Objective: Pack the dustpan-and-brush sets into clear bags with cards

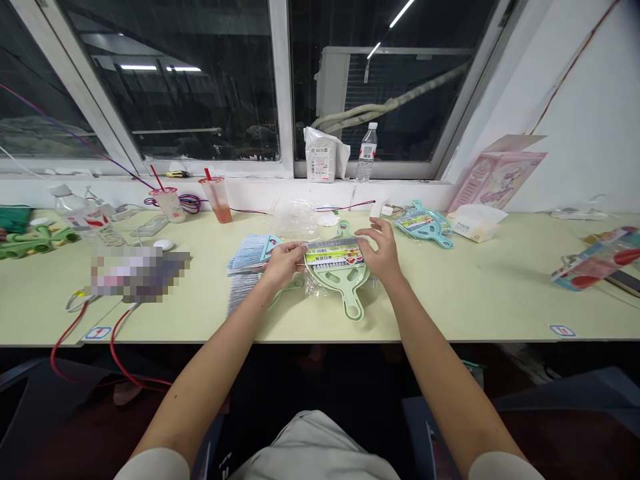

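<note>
pale-green dustpan | matching brush nested against it | printed label across | handle nearward

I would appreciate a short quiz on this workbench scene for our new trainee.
1. What colour is the labelled plastic dustpan between the person's left grip and right grip?
2. True or false: on the windowsill, the clear plastic bottle with a white cap stands to the right of the white wrapped packet.
3. Which of these lies to the right of the right grip?
A) a grey-bristled brush
B) a light-blue plastic dustpan
C) a clear cup with a red straw

Key: 1. Pale green. 2. True. 3. B.
</note>
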### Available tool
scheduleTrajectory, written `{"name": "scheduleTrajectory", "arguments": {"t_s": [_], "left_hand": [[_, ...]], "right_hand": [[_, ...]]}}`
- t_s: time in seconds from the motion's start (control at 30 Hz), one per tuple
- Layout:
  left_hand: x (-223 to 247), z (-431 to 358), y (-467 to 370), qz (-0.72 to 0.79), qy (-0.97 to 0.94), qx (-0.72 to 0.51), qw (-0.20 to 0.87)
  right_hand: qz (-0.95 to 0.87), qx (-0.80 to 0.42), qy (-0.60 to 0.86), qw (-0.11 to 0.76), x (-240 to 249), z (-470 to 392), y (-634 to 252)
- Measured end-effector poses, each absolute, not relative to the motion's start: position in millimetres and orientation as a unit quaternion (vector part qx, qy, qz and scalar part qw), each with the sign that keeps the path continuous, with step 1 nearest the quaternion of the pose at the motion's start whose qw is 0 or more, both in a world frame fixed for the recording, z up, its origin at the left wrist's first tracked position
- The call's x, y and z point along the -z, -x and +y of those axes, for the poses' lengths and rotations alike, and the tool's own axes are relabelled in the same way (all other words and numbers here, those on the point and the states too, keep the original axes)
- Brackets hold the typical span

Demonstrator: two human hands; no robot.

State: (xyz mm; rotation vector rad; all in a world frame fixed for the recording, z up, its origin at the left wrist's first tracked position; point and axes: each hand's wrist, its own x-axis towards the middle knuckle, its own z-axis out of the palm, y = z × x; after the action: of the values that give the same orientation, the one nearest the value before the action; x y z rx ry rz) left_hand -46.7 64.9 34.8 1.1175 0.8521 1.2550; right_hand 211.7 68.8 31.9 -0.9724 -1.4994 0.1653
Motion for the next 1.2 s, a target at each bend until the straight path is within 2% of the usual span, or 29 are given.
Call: {"name": "scheduleTrajectory", "arguments": {"t_s": [0.1,0.23,0.33,0.67,1.2], "left_hand": [[-34.8,64.1,45.6,0.369,-0.474,-0.54,0.589],[-33.3,63.8,45.9,0.363,-0.489,-0.532,0.588],[-31.8,64.2,47.2,0.356,-0.5,-0.527,0.587],[-32.5,61.7,44.1,0.355,-0.507,-0.522,0.587],[-32.1,64.3,46.3,0.373,-0.499,-0.522,0.583]], "right_hand": [[-0.762,0.024,0.391,0.515,-50.1,53.8,-201.1],[-0.877,0.027,0.337,0.343,-70.8,41.2,-169.1],[-0.902,0.038,0.325,0.282,-77.4,43.0,-149.5],[-0.923,0.046,0.312,0.218,-81.1,51.4,-145.5],[-0.919,0.017,0.342,0.195,-76.9,63.8,-185.2]]}}
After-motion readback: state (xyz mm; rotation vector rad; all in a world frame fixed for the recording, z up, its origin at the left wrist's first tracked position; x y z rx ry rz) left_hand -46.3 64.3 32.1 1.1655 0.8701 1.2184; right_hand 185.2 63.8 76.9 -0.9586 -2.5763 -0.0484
